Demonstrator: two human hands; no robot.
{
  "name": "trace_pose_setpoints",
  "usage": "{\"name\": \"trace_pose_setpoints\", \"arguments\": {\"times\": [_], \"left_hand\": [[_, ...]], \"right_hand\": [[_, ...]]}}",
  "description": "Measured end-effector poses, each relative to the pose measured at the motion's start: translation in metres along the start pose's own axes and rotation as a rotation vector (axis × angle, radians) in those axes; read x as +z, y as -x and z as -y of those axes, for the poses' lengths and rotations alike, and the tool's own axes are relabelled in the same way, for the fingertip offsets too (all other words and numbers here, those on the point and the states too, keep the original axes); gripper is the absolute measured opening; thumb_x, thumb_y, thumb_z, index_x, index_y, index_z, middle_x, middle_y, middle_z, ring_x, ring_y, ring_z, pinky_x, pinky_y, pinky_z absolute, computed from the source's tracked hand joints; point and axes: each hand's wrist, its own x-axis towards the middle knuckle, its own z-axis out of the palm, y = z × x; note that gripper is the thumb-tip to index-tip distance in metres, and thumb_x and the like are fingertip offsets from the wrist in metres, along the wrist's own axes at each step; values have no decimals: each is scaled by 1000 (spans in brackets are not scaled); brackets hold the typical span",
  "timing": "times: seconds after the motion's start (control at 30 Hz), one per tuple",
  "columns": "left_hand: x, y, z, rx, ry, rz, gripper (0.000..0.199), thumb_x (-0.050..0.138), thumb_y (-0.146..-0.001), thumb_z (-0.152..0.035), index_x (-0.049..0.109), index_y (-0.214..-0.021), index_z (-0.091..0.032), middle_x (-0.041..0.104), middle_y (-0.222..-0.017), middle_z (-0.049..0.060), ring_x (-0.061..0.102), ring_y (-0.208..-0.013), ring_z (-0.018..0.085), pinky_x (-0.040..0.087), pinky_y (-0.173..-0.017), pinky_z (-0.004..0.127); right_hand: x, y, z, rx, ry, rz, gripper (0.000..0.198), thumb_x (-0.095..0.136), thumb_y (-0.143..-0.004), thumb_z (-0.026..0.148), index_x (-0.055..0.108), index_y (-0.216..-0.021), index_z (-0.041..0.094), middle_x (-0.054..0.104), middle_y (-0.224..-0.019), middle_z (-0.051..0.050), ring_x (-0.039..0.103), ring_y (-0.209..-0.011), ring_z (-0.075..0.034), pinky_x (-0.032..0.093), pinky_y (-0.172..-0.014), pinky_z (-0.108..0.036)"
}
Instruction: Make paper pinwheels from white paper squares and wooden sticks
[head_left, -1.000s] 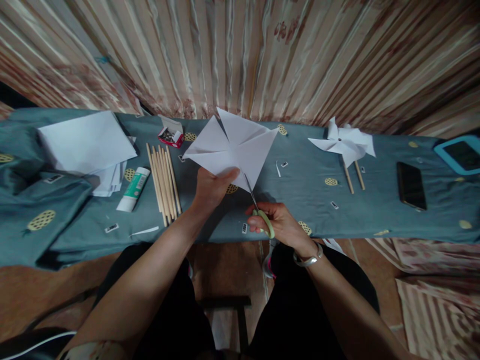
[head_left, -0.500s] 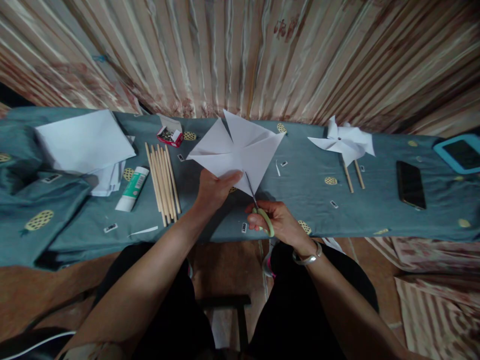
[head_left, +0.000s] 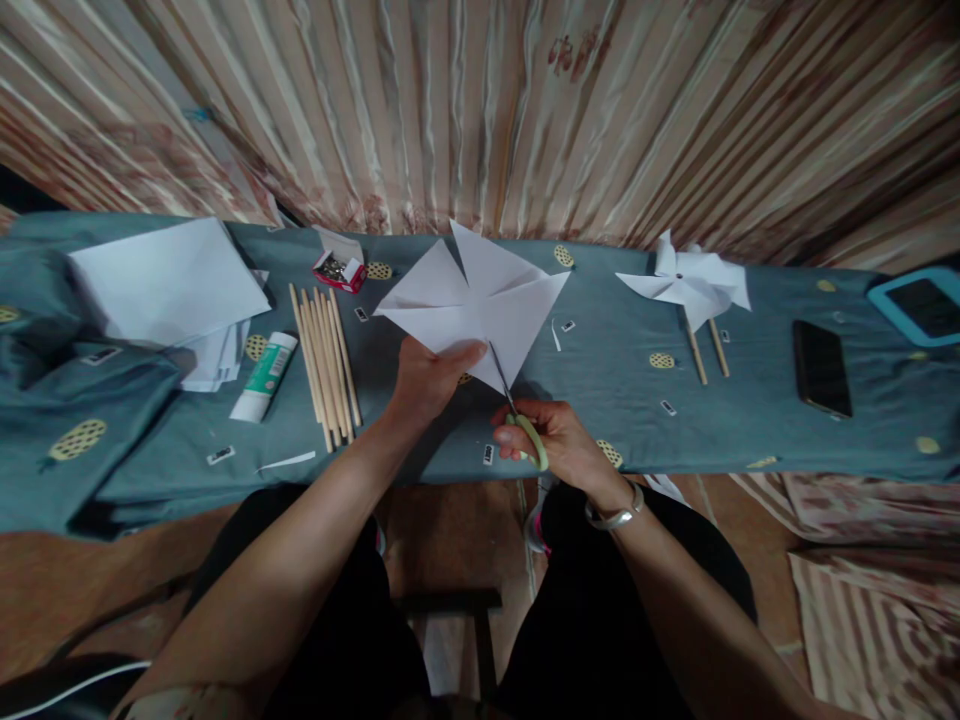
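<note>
My left hand (head_left: 435,378) pinches a white square of paper (head_left: 517,300) near its lower corner, thumb on top and the other fingers underneath. Slits run from the paper's far, left and right corners toward its middle. In my right hand (head_left: 551,435) is a pair of scissors (head_left: 534,445) with light green handles, my fingers wrapped through the loops. Their blades lie along the near corner of the paper and point toward its centre; the tip is close to my left thumb.
Several wooden sticks (head_left: 324,370), a glue stick (head_left: 264,378) and a red box of pins (head_left: 340,271) lie left, beside paper sheets (head_left: 169,280). To the right are paper pinwheels (head_left: 694,287) on sticks, a phone (head_left: 822,370) and a blue-framed device (head_left: 919,306). A curtain (head_left: 480,120) hangs behind.
Almost nothing differs. The paper has shifted very slightly to the right, while both hands and the scissors stay nearly where they were.
</note>
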Motion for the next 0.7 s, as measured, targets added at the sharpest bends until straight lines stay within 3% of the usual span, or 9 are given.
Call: {"name": "trace_pose_setpoints", "arguments": {"times": [0.7], "left_hand": [[0,4,8,63,-19,88,27,79,-61,-29,71,-82,-13,75,-84,6,69,-79,23,56,-78,35]], "right_hand": [[0,-2,-2,-41,37,-31,45,76,-67,61,65,-72,18,61,-57,1,51,-50,-10,39,-48,-21]]}}
